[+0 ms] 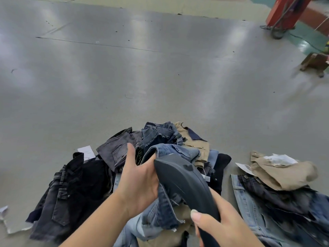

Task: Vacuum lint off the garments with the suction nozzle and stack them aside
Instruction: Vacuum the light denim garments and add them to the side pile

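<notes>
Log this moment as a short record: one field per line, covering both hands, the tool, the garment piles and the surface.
surface: grey table
tool: dark handheld suction nozzle, tip down on the middle pile
right hand: grips the nozzle's handle, thumb on top
left hand: holds a light blue denim garment, thumb raised, palm beside the nozzle
unsorted pile: jumbled denim and khaki pieces, centre
black jeans: left of the pile
side stack: to the right, khaki garment with a paper tag on top
paper tag: left of the pile
</notes>
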Demonstrator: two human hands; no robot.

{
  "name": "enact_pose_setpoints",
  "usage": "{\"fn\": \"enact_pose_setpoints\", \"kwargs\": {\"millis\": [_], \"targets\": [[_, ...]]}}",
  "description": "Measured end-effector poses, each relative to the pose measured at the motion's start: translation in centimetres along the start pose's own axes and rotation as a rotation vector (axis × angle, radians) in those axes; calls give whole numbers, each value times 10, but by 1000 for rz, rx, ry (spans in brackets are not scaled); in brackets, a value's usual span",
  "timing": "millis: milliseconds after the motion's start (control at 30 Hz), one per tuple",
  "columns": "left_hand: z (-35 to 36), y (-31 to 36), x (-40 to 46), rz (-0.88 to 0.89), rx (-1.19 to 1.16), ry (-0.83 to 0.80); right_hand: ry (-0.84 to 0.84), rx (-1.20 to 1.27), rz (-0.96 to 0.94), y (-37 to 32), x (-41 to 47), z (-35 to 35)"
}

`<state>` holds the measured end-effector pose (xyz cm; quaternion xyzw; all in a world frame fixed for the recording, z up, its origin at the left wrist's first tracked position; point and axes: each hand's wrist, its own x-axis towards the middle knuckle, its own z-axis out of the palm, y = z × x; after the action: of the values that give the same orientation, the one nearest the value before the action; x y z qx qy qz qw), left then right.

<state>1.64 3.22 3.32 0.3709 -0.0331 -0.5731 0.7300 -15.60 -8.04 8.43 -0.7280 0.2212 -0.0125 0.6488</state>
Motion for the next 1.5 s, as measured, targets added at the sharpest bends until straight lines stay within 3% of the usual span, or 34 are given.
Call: {"fn": "enact_pose_setpoints", "kwargs": {"millis": [233,400,533,633,733,800,900,1000,1033,1100,1200,1333,1500], "targets": [[10,-23,-5,-108,77,-154,134,146,20,-8,13,-9],[12,-19,-8,14,51,-106,264,190,16,-10,13,-35],[10,-7,-8,95,-45,-96,95,204,39,0,-8,-35],[15,-10,-6,63,-30,-95,7,24,33,10,-11,-22],[19,-16,-7,12,37,-50,75,82,86,3,-4,-14],[22,-21,-9,-11,146,14,216,155,67,-1,4,-20],[29,-21,-8,-5,256,220,340,245,54,-5,12,-36],[22,-16,-3,58,302,425,338,266,13,-8,8,-41],[19,-14,-1,91,350,470,321,268,11,-7,5,-39],[15,-10,-3,211,675,484,252,257,35,-4,-1,-36],[10,-13,-7,372,1190,338,155,199,87,-2,-7,-34],[9,-14,-12,430,1392,169,59,-5,45,-2,-10,-30],[10,-13,-14,501,1490,39,36,12,128,-8,-9,-19]]}}
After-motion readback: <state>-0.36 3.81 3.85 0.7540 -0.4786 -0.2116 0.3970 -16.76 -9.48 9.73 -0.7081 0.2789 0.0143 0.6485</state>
